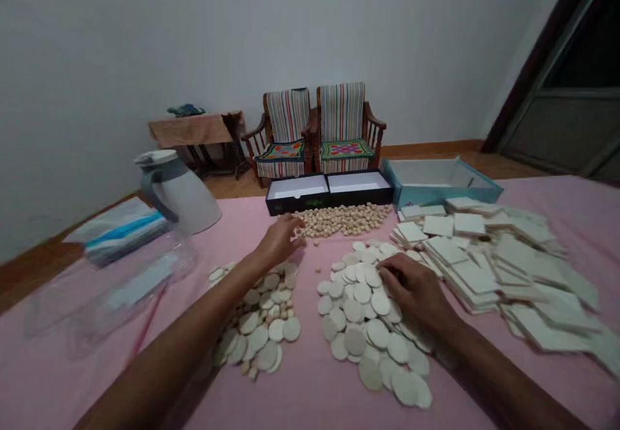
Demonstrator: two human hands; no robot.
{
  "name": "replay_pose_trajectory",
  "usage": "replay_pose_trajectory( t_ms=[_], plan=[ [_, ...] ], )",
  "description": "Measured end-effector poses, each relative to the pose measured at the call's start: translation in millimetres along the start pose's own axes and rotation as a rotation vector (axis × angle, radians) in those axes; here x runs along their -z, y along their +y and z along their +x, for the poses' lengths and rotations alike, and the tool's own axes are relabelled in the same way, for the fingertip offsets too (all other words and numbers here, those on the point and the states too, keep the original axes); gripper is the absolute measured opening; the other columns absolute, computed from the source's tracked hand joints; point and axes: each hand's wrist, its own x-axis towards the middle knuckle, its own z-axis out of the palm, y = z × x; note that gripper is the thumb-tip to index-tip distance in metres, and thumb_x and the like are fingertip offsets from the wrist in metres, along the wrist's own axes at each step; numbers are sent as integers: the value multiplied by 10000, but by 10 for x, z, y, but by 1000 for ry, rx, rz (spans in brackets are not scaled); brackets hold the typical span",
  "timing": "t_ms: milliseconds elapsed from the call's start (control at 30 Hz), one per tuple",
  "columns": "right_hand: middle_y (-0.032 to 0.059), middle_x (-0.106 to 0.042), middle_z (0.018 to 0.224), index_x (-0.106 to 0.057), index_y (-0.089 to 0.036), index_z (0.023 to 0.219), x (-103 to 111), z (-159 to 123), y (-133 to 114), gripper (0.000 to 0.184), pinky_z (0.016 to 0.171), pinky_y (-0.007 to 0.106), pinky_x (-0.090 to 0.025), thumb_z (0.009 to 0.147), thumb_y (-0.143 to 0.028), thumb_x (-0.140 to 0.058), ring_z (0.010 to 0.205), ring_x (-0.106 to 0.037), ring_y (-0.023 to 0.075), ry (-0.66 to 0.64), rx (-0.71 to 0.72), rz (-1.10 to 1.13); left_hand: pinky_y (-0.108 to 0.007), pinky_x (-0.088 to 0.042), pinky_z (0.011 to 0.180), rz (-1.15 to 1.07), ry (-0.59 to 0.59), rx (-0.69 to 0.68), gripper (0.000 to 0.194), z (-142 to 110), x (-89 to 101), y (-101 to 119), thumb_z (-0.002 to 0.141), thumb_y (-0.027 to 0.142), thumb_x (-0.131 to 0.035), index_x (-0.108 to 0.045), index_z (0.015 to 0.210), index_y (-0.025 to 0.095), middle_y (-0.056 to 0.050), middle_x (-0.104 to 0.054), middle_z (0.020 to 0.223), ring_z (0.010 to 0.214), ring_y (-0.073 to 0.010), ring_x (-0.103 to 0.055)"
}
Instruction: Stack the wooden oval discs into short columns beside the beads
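Note:
My left hand [282, 239] reaches forward to the near left edge of a heap of small tan wooden beads [345, 218], its fingers curled in a pinch at the beads; what they hold is too small to see. My right hand [413, 288] rests palm down on a pile of pale round discs [368, 323], fingers bent and pressing on the discs. A second, smaller pile of discs [261, 323] lies under my left forearm. Both piles sit on a pink tablecloth [310, 398].
Stacks of white square tiles [489, 259] spread at the right. An open black box [329, 191] and a light blue box [438, 181] stand behind the beads. A white jug [177, 191] and clear plastic bags [121, 268] lie at left. Two striped chairs stand by the wall.

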Motion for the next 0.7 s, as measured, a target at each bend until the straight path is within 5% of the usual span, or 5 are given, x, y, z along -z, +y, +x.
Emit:
replay_pose_trajectory(
  t_ms=[167,300,467,633,700],
  plan=[
    [31,-621,813,-623,-187,860,4,-24,-40,144,656,270,-419,893,-234,-490,739,-568,158,-4,-3,5,-220,-440,628,-116,-269,-156,127,-54,-33,168,764,148,-630,-662,887,153,-30,-616,821,665,-121,-580],
    [35,-628,823,-623,-187,856,22,-24,-36,146,671,274,-428,890,-230,-488,754,-575,163,-10,4,7,-217,-448,677,-169,-419,-304,194,-210,-187,338,719,94,-623,-672,895,160,-43,-628,877,757,-135,-589],
    [38,-632,830,-627,-189,856,27,-22,-30,153,679,279,-432,890,-239,-486,764,-579,169,-8,7,11,-226,-459,678,-87,-315,-186,177,-191,-244,292,680,30,-551,-656,759,149,-31,-625,768,725,-142,-587],
    [34,-636,831,-630,-189,851,28,-24,-35,157,673,272,-432,888,-243,-488,764,-582,164,-9,-5,12,-263,-491,767,-18,46,163,360,-8,-92,-112,785,50,-462,-575,1104,174,-81,-571,1132,841,-137,-617],
    [33,-638,831,-632,-189,847,29,-25,-41,158,671,271,-432,886,-245,-489,762,-584,165,-7,-12,13,-285,-479,822,47,39,302,336,16,-39,-310,775,64,-500,-578,1080,181,-79,-577,1115,888,-161,-618]
  ],
)
